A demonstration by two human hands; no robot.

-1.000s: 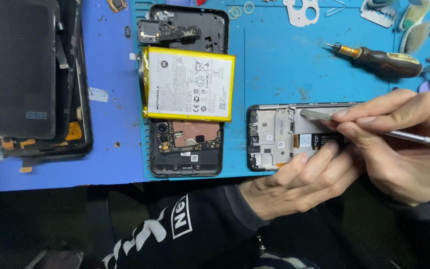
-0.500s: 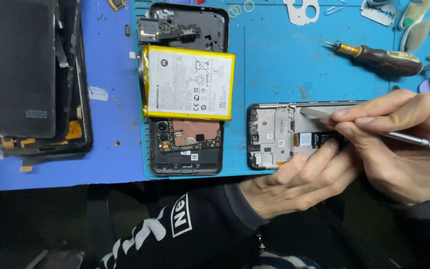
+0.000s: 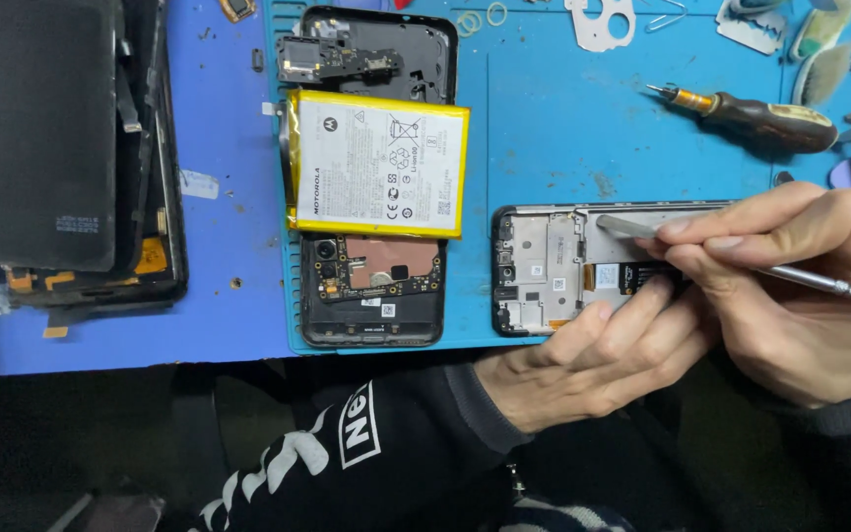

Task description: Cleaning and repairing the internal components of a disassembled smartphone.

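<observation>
A grey phone frame [image 3: 544, 266] lies on the blue mat [image 3: 554, 148] near its front edge. My left hand [image 3: 593, 360] rests its fingers on the frame's lower edge, holding it down. My right hand [image 3: 790, 286] pinches a thin metal pry tool [image 3: 622, 227]; the flat tip lies on the frame's upper middle and the shaft runs out to the right. To the left, a second opened phone [image 3: 371, 286] lies with a white, yellow-edged battery [image 3: 376, 177] across its middle.
A black screen panel [image 3: 36, 128] rests on another dismantled phone at the far left. A wooden-handled screwdriver [image 3: 760, 116] lies at the back right, with small metal parts and tools along the mat's far edge.
</observation>
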